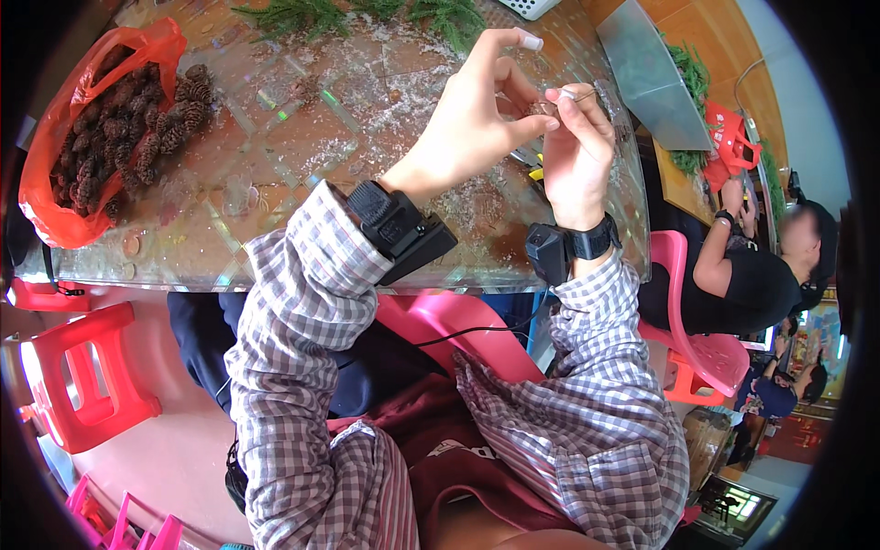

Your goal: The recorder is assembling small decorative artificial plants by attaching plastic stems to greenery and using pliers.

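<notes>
Brown piece (541, 108): located between your two hands, above the table (302, 156). On the table to your left, note the open red bag (50, 174), filled with cones (92, 156). Green sprigs (298, 18) lie at the far side. Your left hand (481, 101) holds its index finger apart from the thumb; you cannot tell whether the other fingers grip the piece. Your right hand (577, 151) has thumb and index fingertips together on its edge.

No writing can be read; the white print (461, 449) on the maroon top (438, 478) is unclear.
</notes>
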A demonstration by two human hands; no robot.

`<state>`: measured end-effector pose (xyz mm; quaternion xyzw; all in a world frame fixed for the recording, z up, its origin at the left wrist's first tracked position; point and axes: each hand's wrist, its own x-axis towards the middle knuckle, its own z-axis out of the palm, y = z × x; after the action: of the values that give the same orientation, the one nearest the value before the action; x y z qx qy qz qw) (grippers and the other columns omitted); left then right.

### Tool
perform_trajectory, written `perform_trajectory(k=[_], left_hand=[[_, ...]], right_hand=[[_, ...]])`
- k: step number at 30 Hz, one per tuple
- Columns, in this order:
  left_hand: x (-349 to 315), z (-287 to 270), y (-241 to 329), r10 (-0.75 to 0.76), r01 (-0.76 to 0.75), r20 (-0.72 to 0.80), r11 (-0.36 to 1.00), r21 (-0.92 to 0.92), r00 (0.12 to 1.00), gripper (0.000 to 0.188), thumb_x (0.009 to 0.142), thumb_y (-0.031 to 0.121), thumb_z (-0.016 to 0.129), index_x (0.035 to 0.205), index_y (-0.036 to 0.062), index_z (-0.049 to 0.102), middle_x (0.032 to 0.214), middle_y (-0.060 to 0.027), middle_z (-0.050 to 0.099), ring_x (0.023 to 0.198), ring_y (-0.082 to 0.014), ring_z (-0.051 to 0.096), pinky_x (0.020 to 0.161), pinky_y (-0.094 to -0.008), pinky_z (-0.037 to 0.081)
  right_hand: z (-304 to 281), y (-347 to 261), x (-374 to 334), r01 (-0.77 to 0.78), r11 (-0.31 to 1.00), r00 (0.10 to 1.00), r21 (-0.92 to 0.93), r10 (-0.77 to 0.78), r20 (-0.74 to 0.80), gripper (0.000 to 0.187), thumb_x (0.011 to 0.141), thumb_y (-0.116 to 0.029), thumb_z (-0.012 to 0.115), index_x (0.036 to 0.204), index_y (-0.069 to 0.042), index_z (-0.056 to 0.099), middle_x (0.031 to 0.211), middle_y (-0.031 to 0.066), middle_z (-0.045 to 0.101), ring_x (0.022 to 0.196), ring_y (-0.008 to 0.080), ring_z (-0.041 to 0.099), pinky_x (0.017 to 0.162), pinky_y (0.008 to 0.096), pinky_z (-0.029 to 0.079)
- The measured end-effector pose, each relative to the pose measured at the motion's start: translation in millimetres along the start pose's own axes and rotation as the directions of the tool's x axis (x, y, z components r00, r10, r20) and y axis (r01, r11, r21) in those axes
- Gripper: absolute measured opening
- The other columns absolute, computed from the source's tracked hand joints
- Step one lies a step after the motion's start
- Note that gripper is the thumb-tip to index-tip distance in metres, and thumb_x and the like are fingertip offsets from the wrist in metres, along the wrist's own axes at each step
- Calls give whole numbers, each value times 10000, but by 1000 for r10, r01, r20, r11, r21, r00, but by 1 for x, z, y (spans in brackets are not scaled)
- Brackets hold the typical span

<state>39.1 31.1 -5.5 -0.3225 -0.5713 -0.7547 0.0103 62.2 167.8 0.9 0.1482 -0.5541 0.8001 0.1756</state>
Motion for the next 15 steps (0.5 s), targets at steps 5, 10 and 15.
perform_trajectory(k=[5, 10, 15], left_hand=[[1, -3, -6, -49, 40, -76, 992, -118, 996, 577, 748, 19, 633, 1217, 7, 297, 800, -91, 568, 809, -151, 572, 728, -267, 491], [5, -9, -6, -83, 70, -119, 992, -107, 989, 600, 749, 25, 635, 1229, 4, 275, 836, -118, 583, 803, -161, 579, 731, -274, 492], [11, -25, -4, -168, 172, -86, 984, 50, 982, 464, 786, 104, 612, 1170, -3, 375, 897, -137, 599, 818, -165, 591, 724, -281, 494]], right_hand=[[3, 3, 5, -45, 999, 999, -12, 45, 4, 75, 789, -25, 553, 788, 27, 608, 872, 57, 560, 809, 139, 527, 721, 245, 386], [-2, 8, 12, -123, 992, 992, -28, 124, 40, 82, 799, -31, 543, 805, 5, 617, 924, 63, 585, 807, 122, 533, 706, 235, 387], [-9, 8, 18, -121, 983, 991, -138, 112, -68, 166, 825, -121, 536, 938, -16, 599, 966, 64, 586, 898, 134, 526, 756, 266, 387]])
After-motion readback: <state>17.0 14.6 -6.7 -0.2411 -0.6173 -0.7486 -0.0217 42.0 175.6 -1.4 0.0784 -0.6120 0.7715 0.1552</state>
